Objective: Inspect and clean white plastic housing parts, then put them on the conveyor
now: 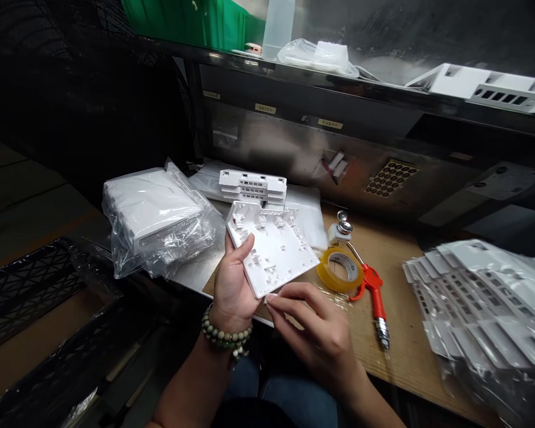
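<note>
A flat white plastic housing panel (pixel 274 246), inner side up with small clips and ribs showing, is held above the bench edge. My left hand (pixel 234 282), with a green bead bracelet at the wrist, grips its left edge, thumb on top. My right hand (pixel 314 324) pinches the panel's near corner with its fingertips. A short stack of similar white panels (pixel 253 187) lies just behind it on the bench.
A clear bag of white panels (pixel 154 217) sits at the left. A roll of yellow tape (pixel 341 268) and a red air blow gun (pixel 374 294) lie to the right on the brown bench (pixel 396 261). Bagged white panels (pixel 485 297) are spread at the far right. A black crate (pixel 27 285) stands lower left.
</note>
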A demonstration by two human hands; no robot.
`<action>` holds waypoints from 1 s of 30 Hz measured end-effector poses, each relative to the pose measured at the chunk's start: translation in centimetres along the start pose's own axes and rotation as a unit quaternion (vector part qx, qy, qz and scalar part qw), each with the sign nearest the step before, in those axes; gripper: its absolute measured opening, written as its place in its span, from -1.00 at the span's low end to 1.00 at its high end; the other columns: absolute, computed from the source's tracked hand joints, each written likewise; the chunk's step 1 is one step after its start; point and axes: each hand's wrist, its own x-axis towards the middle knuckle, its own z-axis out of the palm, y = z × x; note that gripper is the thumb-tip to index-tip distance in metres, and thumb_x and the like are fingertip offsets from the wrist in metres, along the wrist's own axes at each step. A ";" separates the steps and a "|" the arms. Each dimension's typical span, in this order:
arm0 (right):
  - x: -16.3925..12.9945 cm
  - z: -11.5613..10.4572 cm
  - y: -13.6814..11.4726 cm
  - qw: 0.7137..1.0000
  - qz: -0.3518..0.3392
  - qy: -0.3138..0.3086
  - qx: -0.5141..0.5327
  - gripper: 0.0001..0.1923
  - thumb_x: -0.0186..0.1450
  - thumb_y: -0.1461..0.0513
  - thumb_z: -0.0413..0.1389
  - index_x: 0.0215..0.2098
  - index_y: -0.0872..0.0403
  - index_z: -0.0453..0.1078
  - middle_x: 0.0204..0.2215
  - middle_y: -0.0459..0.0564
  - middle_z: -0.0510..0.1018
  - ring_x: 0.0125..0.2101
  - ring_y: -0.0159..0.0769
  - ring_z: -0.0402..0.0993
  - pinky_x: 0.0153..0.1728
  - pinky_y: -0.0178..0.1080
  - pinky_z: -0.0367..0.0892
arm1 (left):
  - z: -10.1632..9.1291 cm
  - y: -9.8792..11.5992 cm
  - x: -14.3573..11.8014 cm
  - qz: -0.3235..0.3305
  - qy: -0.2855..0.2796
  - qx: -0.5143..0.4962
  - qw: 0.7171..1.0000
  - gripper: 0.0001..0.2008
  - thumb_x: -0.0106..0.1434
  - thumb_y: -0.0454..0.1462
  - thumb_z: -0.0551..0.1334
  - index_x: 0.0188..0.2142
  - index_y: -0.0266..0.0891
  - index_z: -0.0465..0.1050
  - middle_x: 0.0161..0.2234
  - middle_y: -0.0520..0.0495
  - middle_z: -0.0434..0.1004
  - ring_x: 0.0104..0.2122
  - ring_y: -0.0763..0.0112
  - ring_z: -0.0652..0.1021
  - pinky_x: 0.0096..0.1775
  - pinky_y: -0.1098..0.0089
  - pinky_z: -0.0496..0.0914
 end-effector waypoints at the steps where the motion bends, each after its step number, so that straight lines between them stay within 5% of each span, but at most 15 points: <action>1: 0.0 -0.1 0.0 1.000 0.004 0.015 0.000 -0.69 0.35 0.41 0.20 0.02 0.01 0.53 -0.24 0.03 0.57 -0.25 -0.26 0.56 -0.23 -0.22 0.53 | 0.0 0.1 0.0 0.000 -0.002 -0.004 1.000 -0.31 0.41 -0.41 0.16 0.42 0.15 0.09 0.24 -0.06 0.51 0.12 0.07 0.59 0.21 0.02 0.42; 5: 0.1 0.3 -0.6 0.998 0.014 0.058 0.024 -0.68 0.34 0.42 0.22 0.02 0.03 0.54 -0.22 0.04 0.57 -0.22 -0.27 0.57 -0.21 -0.23 0.54 | 0.2 -0.2 -0.2 0.013 -0.010 0.000 1.000 -0.31 0.38 -0.41 0.21 0.40 0.16 0.14 0.22 -0.06 0.53 0.13 0.06 0.58 0.21 -0.02 0.42; 8: 0.2 0.7 -0.7 0.999 0.011 0.034 0.032 -0.74 0.36 0.41 0.21 -0.01 0.10 0.55 -0.22 0.05 0.56 -0.22 -0.30 0.56 -0.19 -0.25 0.53 | 0.2 -0.3 -0.3 0.003 -0.001 0.001 1.000 -0.32 0.39 -0.38 0.22 0.40 0.15 0.14 0.21 -0.07 0.54 0.13 0.05 0.58 0.22 -0.04 0.41; 13: -0.4 -0.8 1.0 0.997 0.060 0.058 -0.002 -0.77 0.34 0.42 0.24 -0.07 0.08 0.57 -0.21 0.02 0.55 -0.21 -0.32 0.55 -0.18 -0.27 0.49 | -0.5 1.1 0.2 -0.042 0.004 -0.041 0.998 -0.36 0.46 -0.37 0.07 0.47 -0.07 -0.02 0.25 -0.21 0.49 0.19 -0.01 0.52 0.26 -0.09 0.33; 20: -2.4 -4.8 5.1 0.953 0.141 0.252 -0.094 -0.82 0.33 0.35 0.28 -0.13 -0.02 0.60 -0.17 -0.03 0.55 -0.14 -0.28 0.52 -0.12 -0.20 0.43 | -3.7 4.1 1.5 -0.150 -0.157 -0.077 0.973 -0.40 0.53 -0.16 -0.26 0.48 -0.26 -0.04 0.29 -0.34 0.40 0.32 -0.06 0.33 0.34 -0.19 0.10; 30: -2.9 -5.0 5.3 0.951 0.148 0.242 -0.124 -0.80 0.36 0.37 0.23 -0.10 0.00 0.59 -0.17 -0.02 0.55 -0.12 -0.27 0.52 -0.03 -0.16 0.44 | -9.3 5.2 1.9 -0.198 -0.310 -0.127 0.921 -0.34 0.53 -0.01 -0.29 0.31 -0.22 0.35 0.20 -0.13 0.49 0.41 0.17 0.03 0.36 -0.10 -0.21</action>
